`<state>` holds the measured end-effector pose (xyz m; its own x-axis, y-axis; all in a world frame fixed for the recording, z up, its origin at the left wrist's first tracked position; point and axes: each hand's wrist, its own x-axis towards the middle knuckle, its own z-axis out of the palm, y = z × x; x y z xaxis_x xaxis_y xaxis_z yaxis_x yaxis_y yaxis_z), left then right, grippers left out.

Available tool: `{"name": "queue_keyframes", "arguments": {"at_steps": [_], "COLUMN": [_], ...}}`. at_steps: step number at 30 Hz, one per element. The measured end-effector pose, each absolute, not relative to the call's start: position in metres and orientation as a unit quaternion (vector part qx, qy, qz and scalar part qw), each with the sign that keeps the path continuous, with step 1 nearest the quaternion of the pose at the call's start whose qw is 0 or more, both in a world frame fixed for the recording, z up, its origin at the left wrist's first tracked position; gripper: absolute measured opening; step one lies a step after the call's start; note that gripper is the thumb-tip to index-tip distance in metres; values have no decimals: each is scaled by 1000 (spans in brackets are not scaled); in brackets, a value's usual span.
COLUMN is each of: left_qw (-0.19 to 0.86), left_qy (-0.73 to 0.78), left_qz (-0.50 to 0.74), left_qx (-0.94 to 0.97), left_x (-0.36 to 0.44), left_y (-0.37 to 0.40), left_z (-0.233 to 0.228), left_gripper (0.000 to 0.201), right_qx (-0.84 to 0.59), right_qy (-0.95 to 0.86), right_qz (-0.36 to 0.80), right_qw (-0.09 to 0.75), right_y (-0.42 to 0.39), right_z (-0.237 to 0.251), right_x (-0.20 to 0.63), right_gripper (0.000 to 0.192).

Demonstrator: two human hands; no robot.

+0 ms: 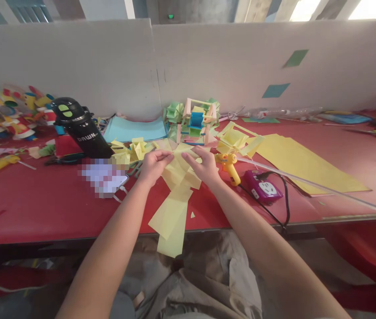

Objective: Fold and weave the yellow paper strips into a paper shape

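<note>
Pale yellow paper strips lie overlapping in front of me, and the lowest one hangs past the table's front edge. Above the upper strips, my left hand is closed, its thumb and fingers pinched on a piece of yellow paper. Facing it, my right hand has its thumb and fingers bent around the other side of the same piece. The fingertips are a short gap apart, and the paper's exact folds are too small to make out. Folded yellow paper pieces sit just beyond my left hand.
A yellow glue gun and a purple power socket with a black cable lie at right, near yellow sheets. At left are a black bottle and a phone. Behind stand a wooden frame model and blue sheets.
</note>
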<state>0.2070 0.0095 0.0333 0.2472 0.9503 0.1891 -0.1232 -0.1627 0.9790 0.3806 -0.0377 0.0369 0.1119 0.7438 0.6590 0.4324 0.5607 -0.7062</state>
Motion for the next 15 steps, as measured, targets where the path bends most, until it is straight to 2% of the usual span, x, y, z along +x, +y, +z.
{"name": "queue_keyframes", "arguments": {"at_steps": [4,7,15], "left_qw": [551,589,655], "left_qy": [354,362,334], "left_qz": [501,502,516], "left_qx": [566,520,438], "left_x": [209,210,211], "left_y": [9,8,7], "left_z": [33,36,44], "left_gripper": [34,33,28], "right_qx": [-430,-409,-399], "right_qy": [-656,-673,-749], "right_qz": [123,83,21], "right_qw": [609,611,529], "right_y": [-36,-35,-34], "right_z": [35,33,26], "right_x": [380,379,379], "right_gripper": [41,34,14]}}
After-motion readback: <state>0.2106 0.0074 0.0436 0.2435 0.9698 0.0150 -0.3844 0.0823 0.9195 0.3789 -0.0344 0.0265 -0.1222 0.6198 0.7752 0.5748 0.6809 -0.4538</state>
